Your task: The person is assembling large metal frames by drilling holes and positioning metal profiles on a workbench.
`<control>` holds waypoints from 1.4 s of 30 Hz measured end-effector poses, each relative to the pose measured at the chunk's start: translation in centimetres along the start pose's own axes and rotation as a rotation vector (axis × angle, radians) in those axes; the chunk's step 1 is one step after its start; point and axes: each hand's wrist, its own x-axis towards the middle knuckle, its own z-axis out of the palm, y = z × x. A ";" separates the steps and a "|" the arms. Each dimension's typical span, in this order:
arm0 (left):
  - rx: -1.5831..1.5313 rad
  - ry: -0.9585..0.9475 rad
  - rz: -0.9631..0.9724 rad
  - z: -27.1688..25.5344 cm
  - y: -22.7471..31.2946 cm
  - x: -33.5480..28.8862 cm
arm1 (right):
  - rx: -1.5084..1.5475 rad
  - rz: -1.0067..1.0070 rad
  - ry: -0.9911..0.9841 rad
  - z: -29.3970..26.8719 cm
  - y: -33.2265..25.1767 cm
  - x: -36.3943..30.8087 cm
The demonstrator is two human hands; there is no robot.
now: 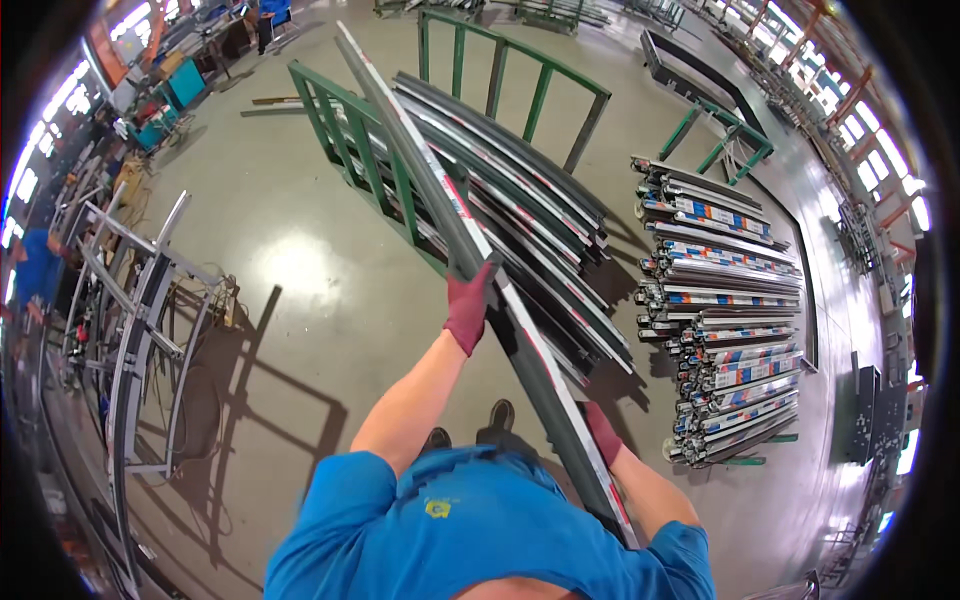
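A long dark grey profile bar [521,345] with a pale, red-marked film strip runs slantwise across my body, from far left to near right. My left hand [468,308], in a maroon glove, is closed round the bar at about its middle. Lower down, my right hand [601,432], also gloved, grips the bar's right side near my waist; the bar partly hides its fingers. Beneath and beyond the bar, several similar profiles [540,215] lie stacked in a green metal rack [405,195]. The bar's far end rises above the rack's left frame.
A big stack of film-wrapped profiles [720,310] stands to the right, with a green stand [722,140] behind it. On the left is a grey metal frame cart [150,330]. A person in blue [272,15] is at the far left back.
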 end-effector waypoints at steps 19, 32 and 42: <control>-0.043 0.046 -0.195 -11.4 -7.3 -4.9 | -0.819 -0.289 -0.127 6.4 5.5 -3.7; -0.113 -0.792 -0.409 -8.8 -1.6 -13.7 | -0.486 -0.462 -0.042 0.4 18.0 -23.5; -0.041 -0.632 -0.239 -6.2 -0.7 -31.9 | -0.487 -0.553 -0.105 4.6 15.8 -25.8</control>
